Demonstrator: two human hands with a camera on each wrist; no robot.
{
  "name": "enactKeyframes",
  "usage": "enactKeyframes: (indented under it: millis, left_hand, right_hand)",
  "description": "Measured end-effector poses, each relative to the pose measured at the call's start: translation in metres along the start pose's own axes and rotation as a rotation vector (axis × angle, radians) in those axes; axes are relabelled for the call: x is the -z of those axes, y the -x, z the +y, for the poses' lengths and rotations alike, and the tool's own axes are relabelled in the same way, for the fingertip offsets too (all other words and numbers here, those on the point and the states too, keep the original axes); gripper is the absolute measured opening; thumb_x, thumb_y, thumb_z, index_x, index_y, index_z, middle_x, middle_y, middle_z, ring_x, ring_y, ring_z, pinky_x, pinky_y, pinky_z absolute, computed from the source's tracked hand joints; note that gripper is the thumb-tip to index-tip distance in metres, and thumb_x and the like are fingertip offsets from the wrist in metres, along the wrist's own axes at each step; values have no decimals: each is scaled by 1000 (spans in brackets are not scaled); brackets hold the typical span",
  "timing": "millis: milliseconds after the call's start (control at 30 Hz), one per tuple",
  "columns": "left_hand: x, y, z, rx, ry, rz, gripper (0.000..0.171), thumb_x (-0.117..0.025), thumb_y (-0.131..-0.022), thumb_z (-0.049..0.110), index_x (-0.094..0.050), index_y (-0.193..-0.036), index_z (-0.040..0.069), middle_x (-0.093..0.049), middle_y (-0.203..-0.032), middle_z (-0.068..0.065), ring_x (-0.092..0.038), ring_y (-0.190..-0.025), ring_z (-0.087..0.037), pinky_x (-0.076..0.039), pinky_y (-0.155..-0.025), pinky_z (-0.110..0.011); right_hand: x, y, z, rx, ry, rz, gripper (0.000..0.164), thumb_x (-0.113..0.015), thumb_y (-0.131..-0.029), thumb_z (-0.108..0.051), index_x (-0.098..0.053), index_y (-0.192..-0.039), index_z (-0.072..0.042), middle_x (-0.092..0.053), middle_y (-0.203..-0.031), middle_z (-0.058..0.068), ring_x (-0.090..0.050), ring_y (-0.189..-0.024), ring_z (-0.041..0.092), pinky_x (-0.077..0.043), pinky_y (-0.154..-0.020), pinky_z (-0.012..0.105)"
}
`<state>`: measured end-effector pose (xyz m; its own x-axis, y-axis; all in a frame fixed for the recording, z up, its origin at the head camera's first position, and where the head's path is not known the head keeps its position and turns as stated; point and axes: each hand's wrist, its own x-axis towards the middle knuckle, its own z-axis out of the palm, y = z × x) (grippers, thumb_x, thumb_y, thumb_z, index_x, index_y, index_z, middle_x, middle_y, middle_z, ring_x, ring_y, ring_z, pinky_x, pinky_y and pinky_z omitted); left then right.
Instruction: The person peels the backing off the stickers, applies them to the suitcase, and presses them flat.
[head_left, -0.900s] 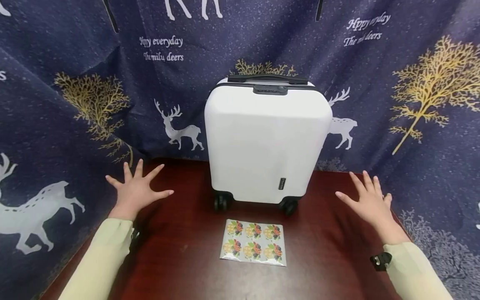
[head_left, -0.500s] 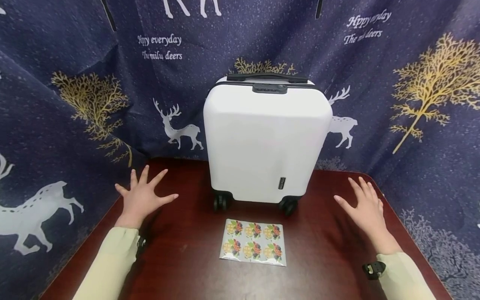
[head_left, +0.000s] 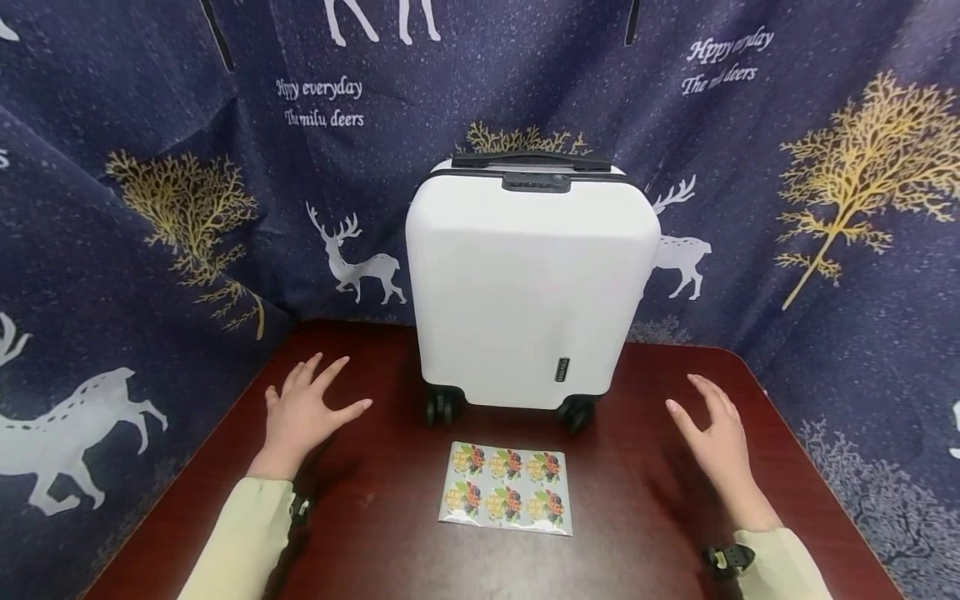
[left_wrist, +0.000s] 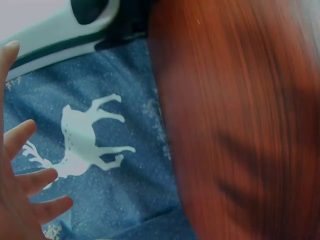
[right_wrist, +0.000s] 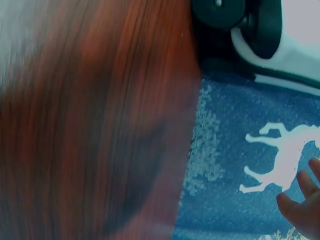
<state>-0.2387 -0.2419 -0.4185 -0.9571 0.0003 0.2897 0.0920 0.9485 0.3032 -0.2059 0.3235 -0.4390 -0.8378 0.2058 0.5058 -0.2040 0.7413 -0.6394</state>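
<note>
A white suitcase (head_left: 525,292) with black wheels, a black top handle and a lock stands upright at the back of the table. In front of it lies a flat sheet of round stickers (head_left: 506,487) printed with fruit and waffles. My left hand (head_left: 302,417) hovers over the table to the left of both, fingers spread and holding nothing. On the other side, my right hand (head_left: 717,433) hangs in the air with thumb apart from the fingers, touching nothing. Both wrist views show part of the suitcase and some fingers of each hand.
The dark red wooden table (head_left: 360,533) has a rounded far right corner. A navy cloth (head_left: 330,167) with white deer and golden trees hangs behind and along the sides, close to the suitcase's back. Black straps (head_left: 300,507) sit at the sleeve cuffs.
Both hands have moved inward and nearer to me, the left to the right and the right to the left. Their fingers have drawn somewhat closer together. Suitcase and sticker sheet have stayed put.
</note>
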Motion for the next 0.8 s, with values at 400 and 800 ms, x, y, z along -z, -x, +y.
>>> enactKeyframes:
  millis: [400,800]
  left_hand:
    - [-14,16,26,-1,240,-67,67,-68,-96,39,-47,-151,7,-48,-153,-28,-49,-138,-48,-44,-111,-64]
    - [-34,18,39,82,516,-216,43,-60,-102,21,-58,-139,0,-65,-134,-25,-64,-123,-41,-52,-103,-54]
  right_hand:
    - [-22,27,-29,-76,-151,-12,38,-69,-97,-18,-64,-133,-5,-68,-118,-5,-42,-107,-26,-30,-91,-4]
    - [-38,25,-47,-37,-134,-272,27,-70,-97,-21,-70,-121,-7,-74,-106,9,-57,-91,-12,-51,-80,13]
